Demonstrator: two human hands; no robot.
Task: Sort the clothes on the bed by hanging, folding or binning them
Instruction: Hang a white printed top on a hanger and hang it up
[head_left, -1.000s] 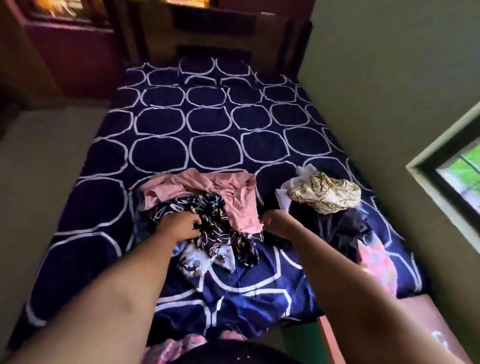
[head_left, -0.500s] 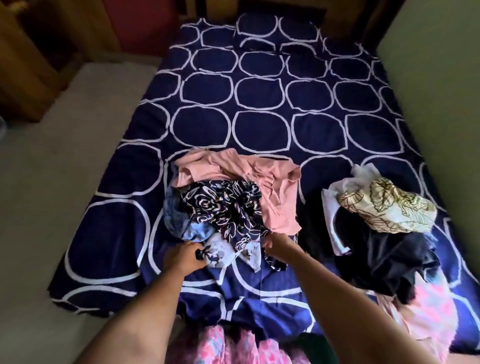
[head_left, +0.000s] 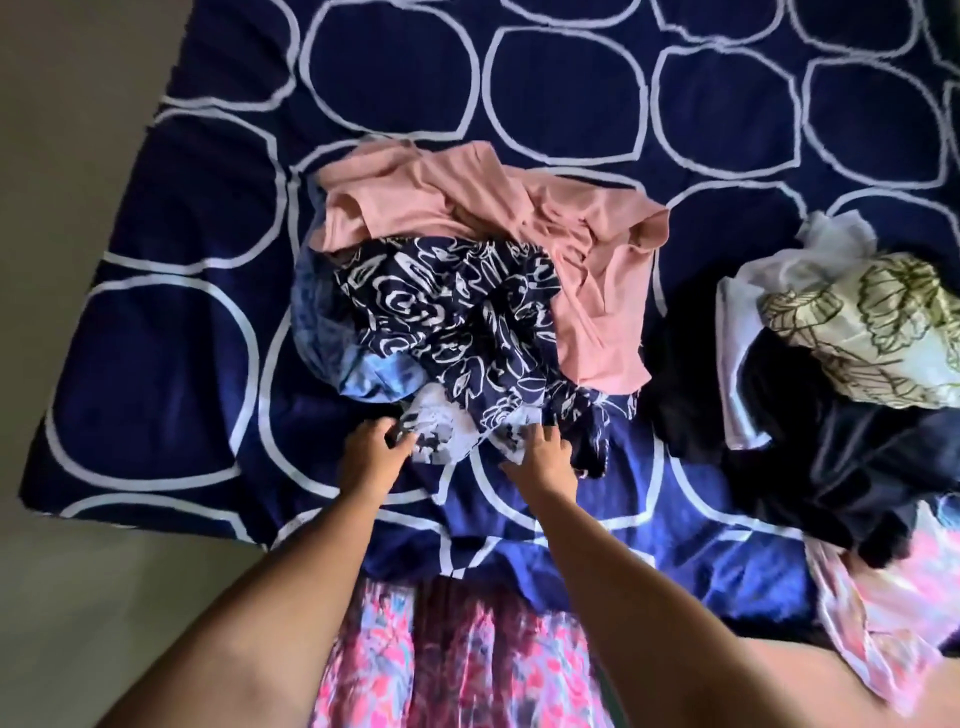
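Note:
A heap of clothes lies on the navy bed cover (head_left: 156, 364) with white rings. In it are a pink garment (head_left: 587, 244), a dark navy garment with white flower print (head_left: 467, 322), a blue piece (head_left: 322, 332) and a pale printed garment (head_left: 441, 431) at the near edge. My left hand (head_left: 371, 452) pinches the left edge of the pale printed garment between thumb and fingers. My right hand (head_left: 545, 457) rests on that garment's right edge with its fingers spread, beside the dark print.
A second heap sits at the right: a cream leaf-print piece (head_left: 872, 332), a white piece (head_left: 743, 312) and dark clothes (head_left: 831, 457), with pink fabric (head_left: 893, 613) hanging off the bed's near edge. Bare floor (head_left: 78, 597) lies to the left.
The view has tilted down and closer to the heap. Both hands have loosened from closed fists at the heap's near edge; their fingers now reach onto the pale printed garment.

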